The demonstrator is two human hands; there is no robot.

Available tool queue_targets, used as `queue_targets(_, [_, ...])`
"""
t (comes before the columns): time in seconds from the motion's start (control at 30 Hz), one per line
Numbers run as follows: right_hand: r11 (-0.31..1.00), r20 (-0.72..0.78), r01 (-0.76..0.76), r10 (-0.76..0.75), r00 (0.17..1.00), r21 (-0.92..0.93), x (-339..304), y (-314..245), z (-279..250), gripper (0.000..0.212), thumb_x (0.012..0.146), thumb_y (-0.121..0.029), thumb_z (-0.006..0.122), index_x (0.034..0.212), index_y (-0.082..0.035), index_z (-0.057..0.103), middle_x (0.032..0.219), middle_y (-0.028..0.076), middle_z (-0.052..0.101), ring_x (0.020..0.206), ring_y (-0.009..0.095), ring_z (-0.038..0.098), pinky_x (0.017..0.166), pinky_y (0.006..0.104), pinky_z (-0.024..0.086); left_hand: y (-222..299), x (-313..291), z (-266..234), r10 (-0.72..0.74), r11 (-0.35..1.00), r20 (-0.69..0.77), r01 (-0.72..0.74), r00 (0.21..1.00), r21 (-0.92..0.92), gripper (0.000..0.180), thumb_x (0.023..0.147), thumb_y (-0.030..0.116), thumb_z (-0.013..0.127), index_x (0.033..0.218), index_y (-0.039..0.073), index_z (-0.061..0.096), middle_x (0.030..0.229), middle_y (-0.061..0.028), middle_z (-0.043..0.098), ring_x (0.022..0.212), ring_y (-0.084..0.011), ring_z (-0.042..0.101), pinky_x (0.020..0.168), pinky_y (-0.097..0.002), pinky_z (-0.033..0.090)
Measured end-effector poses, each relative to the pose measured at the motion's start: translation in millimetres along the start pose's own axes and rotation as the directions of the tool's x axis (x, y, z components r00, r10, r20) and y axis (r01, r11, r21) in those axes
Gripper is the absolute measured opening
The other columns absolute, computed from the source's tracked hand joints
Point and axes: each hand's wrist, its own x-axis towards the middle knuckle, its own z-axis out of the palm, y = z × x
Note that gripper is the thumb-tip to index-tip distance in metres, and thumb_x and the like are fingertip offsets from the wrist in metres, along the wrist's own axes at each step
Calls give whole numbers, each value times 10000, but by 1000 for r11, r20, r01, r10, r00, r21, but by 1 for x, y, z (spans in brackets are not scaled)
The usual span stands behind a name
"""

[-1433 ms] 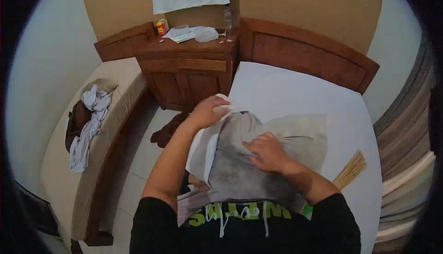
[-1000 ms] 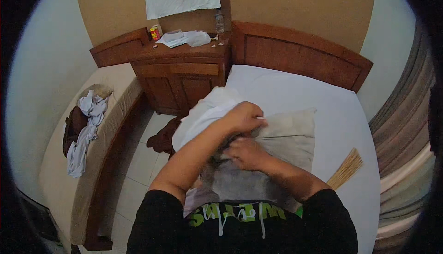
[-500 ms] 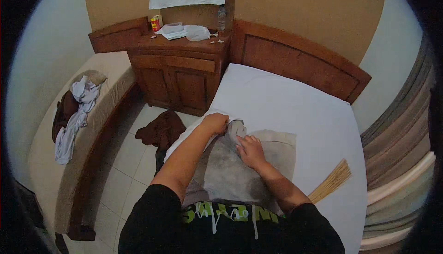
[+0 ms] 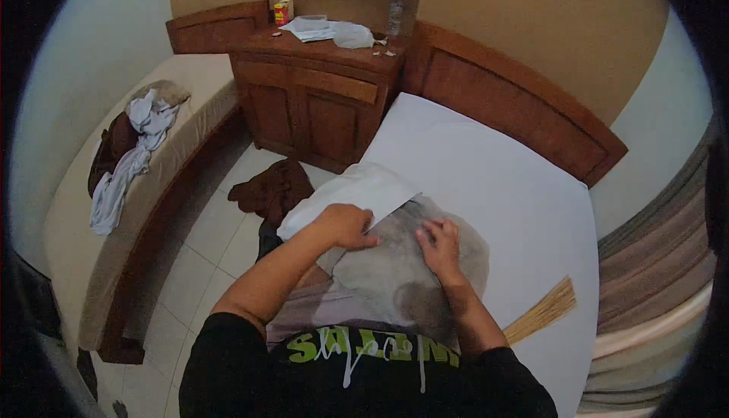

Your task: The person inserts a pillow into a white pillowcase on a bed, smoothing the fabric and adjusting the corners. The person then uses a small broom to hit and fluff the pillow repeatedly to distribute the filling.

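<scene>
A stained grey pillow lies on the bed against my front, its far-left part covered by a white pillowcase. My left hand rests where the case's slanting edge meets the pillow, its thumb stretched away from the bent fingers; no clear grip on the cloth shows. On the pillow's right side lies my right hand, fingers apart and slightly curled, holding nothing.
A straw hand broom lies right on the white-sheeted bed. Brown cloth sits on the floor between the beds. Crumpled clothes lie on the left bed. A wooden cabinet stands ahead; curtains hang right.
The white pillowcase now spreads over the pillow's far-left part, its folded-back grey flap gone from sight. My left hand has loosened and come nearer; my right has shifted slightly right.
</scene>
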Motion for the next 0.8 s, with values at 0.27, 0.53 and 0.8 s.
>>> queue_targets(0.27, [960, 382, 266, -215, 899, -84, -21, -46, 5, 823, 691, -553, 583, 1236, 25, 369, 1274, 202, 344, 1202, 360, 286, 1005, 506, 138, -8, -4, 38, -27, 1000, -308, 30, 951, 3, 247, 761, 241, 487, 870, 28, 546, 846, -172, 593, 749, -324, 586, 652, -431, 460])
queue_targets(0.53, [983, 324, 160, -125, 938, -85, -32, -62, 18, 696, 672, -430, 640, 1190, -14, 431, 1223, 209, 395, 1131, 349, 372, 939, 465, 267, 11, 4, 39, 245, 940, -212, -286, 946, -189, 238, 763, 231, 510, 857, 12, 508, 763, -217, 567, 756, -371, 565, 667, -440, 447])
queue_targets(0.8, [983, 25, 184, -183, 983, -25, -26, -44, 28, 554, 694, -343, 631, 1142, -48, 493, 1176, 181, 444, 1074, 333, 425, 873, 436, 343, 2, -41, 37, 56, 996, -113, -48, 992, 80, 289, 733, 299, 552, 864, 42, 551, 785, -175, 598, 731, -329, 594, 646, -420, 465])
